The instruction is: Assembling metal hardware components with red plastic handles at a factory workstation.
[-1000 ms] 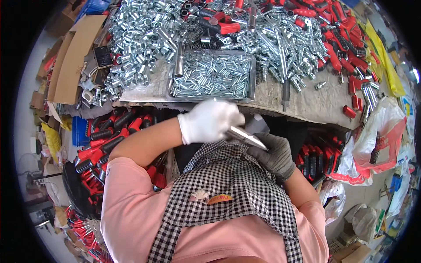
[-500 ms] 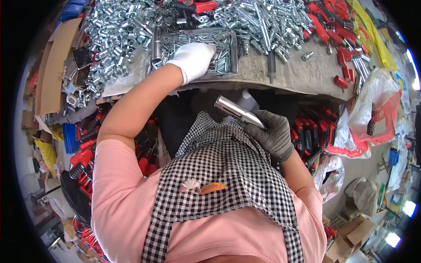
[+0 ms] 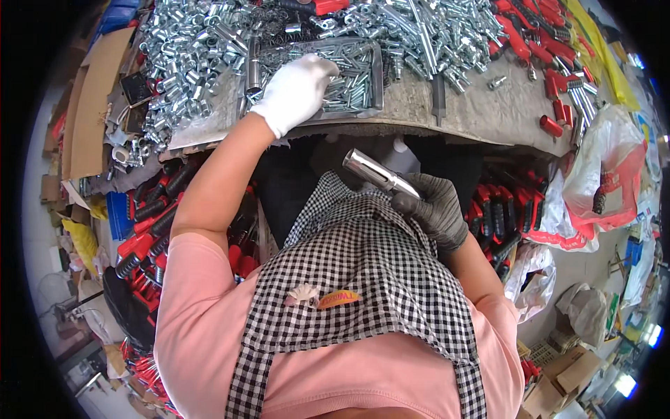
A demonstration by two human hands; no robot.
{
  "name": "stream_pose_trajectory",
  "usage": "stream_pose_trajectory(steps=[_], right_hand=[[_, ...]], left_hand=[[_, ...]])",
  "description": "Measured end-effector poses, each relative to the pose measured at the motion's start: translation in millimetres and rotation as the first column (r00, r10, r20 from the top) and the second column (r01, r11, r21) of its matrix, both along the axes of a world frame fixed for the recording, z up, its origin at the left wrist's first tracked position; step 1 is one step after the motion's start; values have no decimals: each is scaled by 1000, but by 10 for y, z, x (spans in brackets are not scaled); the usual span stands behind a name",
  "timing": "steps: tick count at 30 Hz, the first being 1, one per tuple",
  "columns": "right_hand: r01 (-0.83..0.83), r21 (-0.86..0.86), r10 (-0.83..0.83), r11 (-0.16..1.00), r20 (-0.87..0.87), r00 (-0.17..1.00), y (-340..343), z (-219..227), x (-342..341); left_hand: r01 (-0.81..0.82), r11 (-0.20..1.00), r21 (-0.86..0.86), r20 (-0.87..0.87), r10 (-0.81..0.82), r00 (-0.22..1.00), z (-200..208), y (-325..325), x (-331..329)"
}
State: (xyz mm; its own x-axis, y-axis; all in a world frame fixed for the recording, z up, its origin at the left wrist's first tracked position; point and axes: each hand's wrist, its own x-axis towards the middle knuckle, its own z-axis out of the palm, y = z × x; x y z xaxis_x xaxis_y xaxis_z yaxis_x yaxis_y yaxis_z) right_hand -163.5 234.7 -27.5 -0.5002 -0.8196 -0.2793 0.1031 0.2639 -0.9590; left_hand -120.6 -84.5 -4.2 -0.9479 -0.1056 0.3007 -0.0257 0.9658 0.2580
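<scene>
My left hand (image 3: 295, 92), in a white glove, is over a shallow dark tray (image 3: 379, 84) of small silvery pins (image 3: 356, 78). Its fingers are curled closed, and whatever they may hold is hidden. In front of the apron, below the bench edge, my right hand (image 3: 436, 208) in a grey glove is closed around the lower end of a shiny slotted metal tube (image 3: 372, 171). The tube's free end points up and to the left. A short metal cylinder (image 3: 253, 66) lies along the tray's left side.
Heaps of small metal sleeves (image 3: 188, 66) and silvery metal fittings (image 3: 440, 35) cover the cloth-topped bench. Red handles (image 3: 516, 42) lie at the far right. Red-and-black tools (image 3: 497, 206) are stacked below the bench, beside a plastic bag (image 3: 607, 167).
My left hand has shifted slightly left and up over the tray, its fingers lifting from the pins. My right hand keeps holding the tube, nearly still. The view has shifted slightly.
</scene>
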Motion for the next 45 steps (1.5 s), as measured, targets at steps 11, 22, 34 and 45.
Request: stream_pose_trajectory(steps=[11,22,34,45], right_hand=[[-107,53,102,993,81,991,-183,78,27],[-65,-3,48,998,-645,763,-255,450,197],[-107,-23,75,994,-568,820,-177,318,211],[-89,134,159,987,-728,667,-205,243,237]], left_hand=[[98,465,880,79,-348,934,174,874,538],[-42,451,891,129,-164,978,221,1046,642],[305,532,790,-142,-325,935,108,983,762],[369,926,-83,77,-364,928,310,1160,895]])
